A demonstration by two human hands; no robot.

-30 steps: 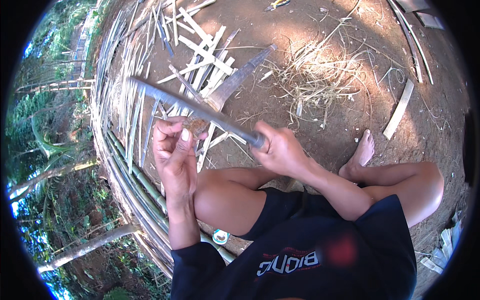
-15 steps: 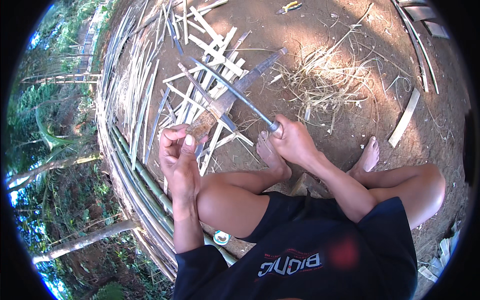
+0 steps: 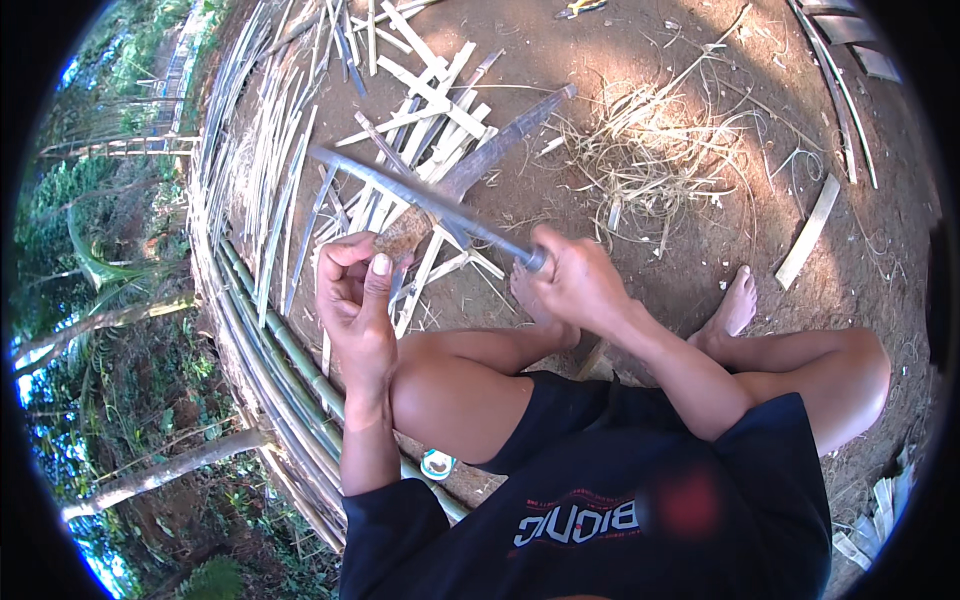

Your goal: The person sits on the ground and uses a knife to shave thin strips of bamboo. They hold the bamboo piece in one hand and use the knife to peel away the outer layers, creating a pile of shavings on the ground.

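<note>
My right hand [image 3: 582,282] is closed round the handle of a long knife [image 3: 478,226]. Its blade points to the far left, slightly blurred, and crosses over a wide bamboo strip [image 3: 512,134]. Between the thumb and fingers of my left hand [image 3: 358,315] is the near end of this strip, which looks rough and brown there and greyer toward its far end. Whether the blade touches the strip I cannot tell. Beyond and below it lies a loose pile of split bamboo slats [image 3: 440,95] on the ground.
A heap of thin bamboo shavings [image 3: 665,150] lies beyond my right hand. Green bamboo poles [image 3: 285,345] run along the left side. Yellow-handled pliers [image 3: 580,9] are at the far edge, and a pale slat [image 3: 808,232] lies at the right. My bare feet rest on the soil.
The knife has swung so that its tip is farther left and nearer, and its blade lies across the strip closer to my left hand. Both hands keep their hold.
</note>
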